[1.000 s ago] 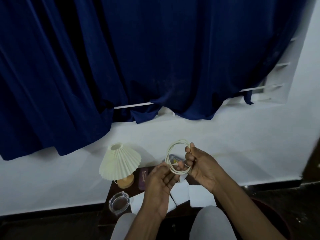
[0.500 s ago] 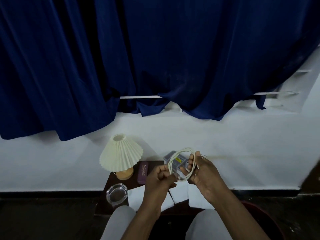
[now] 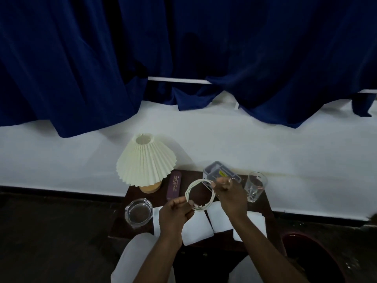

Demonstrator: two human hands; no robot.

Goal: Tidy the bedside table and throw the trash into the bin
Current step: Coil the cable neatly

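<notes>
Tabletop edges: I see the bedside table [image 3: 264, 205] backed against the white wall, with the lamp [image 3: 145, 160] at its rear left corner, the ashtray [image 3: 139, 213] at the front left edge and the glass [image 3: 255, 186] close to the right edge
Room to move: bare dark wood shows between the purple case [image 3: 173, 186] and the grey box [image 3: 216, 172]; the bin [image 3: 293, 236] sits on the floor just right of the table's front corner
Hidden: the grey box is partly behind the right hand and I can only make out a yellow label inside; forearms and knees cover the table's front edge; the bin's inside is too dark to read
Left hand [image 3: 175, 213]: fingers curled, pinching the lower left of the cable coil [image 3: 212, 198]
Right hand [image 3: 230, 197]: fingers curled, pinching the coil's upper right
Cable coil: held between both hands above the table's middle, over the white paper sheets [image 3: 199, 225] lined along the front
</notes>
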